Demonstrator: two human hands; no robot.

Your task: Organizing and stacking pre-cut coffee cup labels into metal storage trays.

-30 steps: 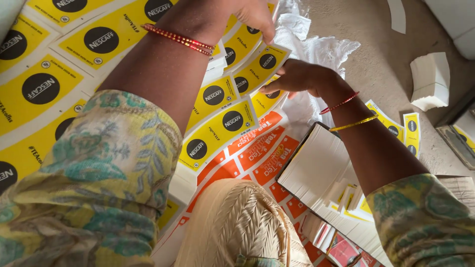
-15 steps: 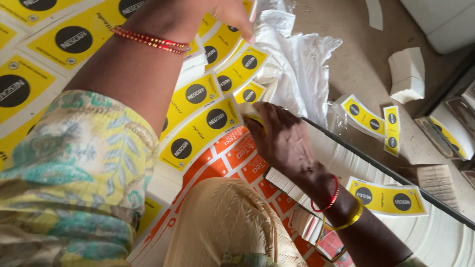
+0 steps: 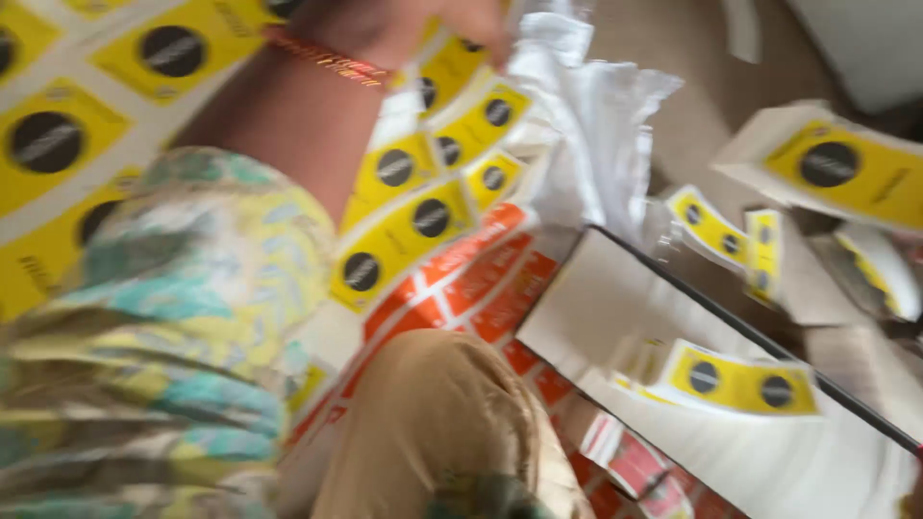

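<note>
Right hand: withdrawn from the yellow label strips (image 3: 428, 207), now out of view. White tray (image 3: 615, 317): uncovered. View: shifted, blurred.

Left hand (image 3: 423, 24) reaching up at top edge, fingers touching yellow label strip (image 3: 437, 144), grip cut off by frame. Red bangle (image 3: 327, 60) sitting on wrist, floral sleeve (image 3: 163, 327) filling lower left. Red label sheet (image 3: 471, 279) lying just below yellow strip. White plastic bag (image 3: 596, 115) crumpling beside it. Yellow label pair (image 3: 740, 383) resting on white board (image 3: 615, 308). Picture blurring throughout.
</note>
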